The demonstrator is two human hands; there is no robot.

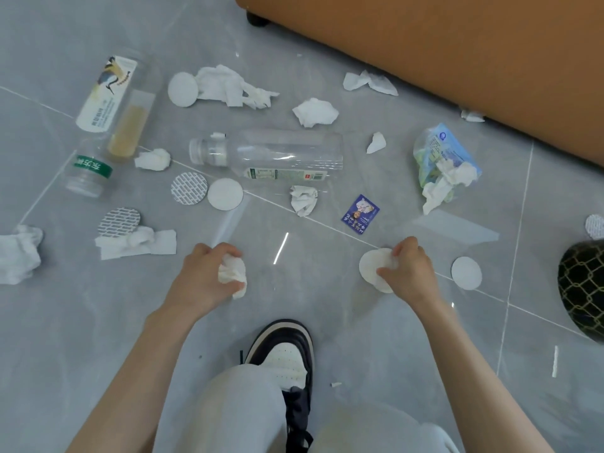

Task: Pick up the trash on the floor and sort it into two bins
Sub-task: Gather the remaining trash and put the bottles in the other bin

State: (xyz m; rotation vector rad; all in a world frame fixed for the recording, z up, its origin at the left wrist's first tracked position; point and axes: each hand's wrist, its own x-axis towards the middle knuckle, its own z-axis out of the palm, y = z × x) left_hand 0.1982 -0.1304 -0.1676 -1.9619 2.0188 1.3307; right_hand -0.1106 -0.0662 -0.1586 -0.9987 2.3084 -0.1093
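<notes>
Both hands are down low over the grey tiled floor [294, 308]. Her or his left hand [204, 276] is curled tight round a crumpled tissue [232, 274], fingers wrapped over it so only its right side and a tail below show. The right hand [413, 273] has fingers and thumb bent in a pinch on the right edge of a white round disc [368, 266]; whether the disc is off the tiles I cannot tell.

Beyond the hands the litter lies spread out: a clear plastic bottle [271, 156] on its side in the middle, a crane-labelled bottle [108, 93] and a green-labelled bottle [88, 173] to the left, more tissue wads and discs scattered between them. A small blue card [360, 214] lies just beyond the right hand, a blue plastic wrapper [441, 152] stuffed with tissue farther right, and a second white disc [466, 273] just beside the right wrist. An orange sofa [425, 44] runs along the back.
</notes>
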